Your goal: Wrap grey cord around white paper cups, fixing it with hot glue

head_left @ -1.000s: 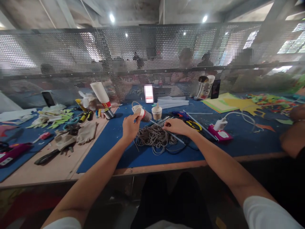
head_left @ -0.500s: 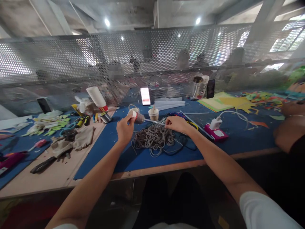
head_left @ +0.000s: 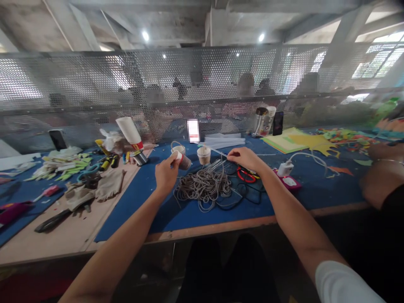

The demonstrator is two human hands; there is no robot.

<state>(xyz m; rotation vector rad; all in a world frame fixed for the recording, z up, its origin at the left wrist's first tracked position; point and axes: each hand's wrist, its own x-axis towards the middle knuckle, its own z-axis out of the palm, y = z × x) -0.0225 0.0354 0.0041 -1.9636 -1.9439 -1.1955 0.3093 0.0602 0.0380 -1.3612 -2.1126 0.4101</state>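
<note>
My left hand [head_left: 166, 172] is closed around a small paper cup [head_left: 184, 162], tilted on its side, with grey-brown cord wound about its body. In my right hand [head_left: 244, 158] the fingertips pinch a thin pale stick [head_left: 216, 150], whose far end lies over a small white cup [head_left: 203, 155]. Just behind the held cup stands another cup [head_left: 178, 148] with a looped cord handle. A tangled heap of grey cord [head_left: 203, 187] lies on the blue mat [head_left: 135, 210] between and below my hands.
Red-handled scissors [head_left: 246, 174] and a magenta box with a white plug [head_left: 285, 169] lie right. Stacked paper cups [head_left: 128, 131], gloves [head_left: 110, 185] and pale green scraps [head_left: 67, 164] are left. A perforated screen [head_left: 208, 71] stands behind. Another person's arm [head_left: 375, 185] rests far right.
My right hand has moved slightly right, and the stick's tip has left the cord-wound cup and now lies over the small white cup. My left hand still holds the wound cup.
</note>
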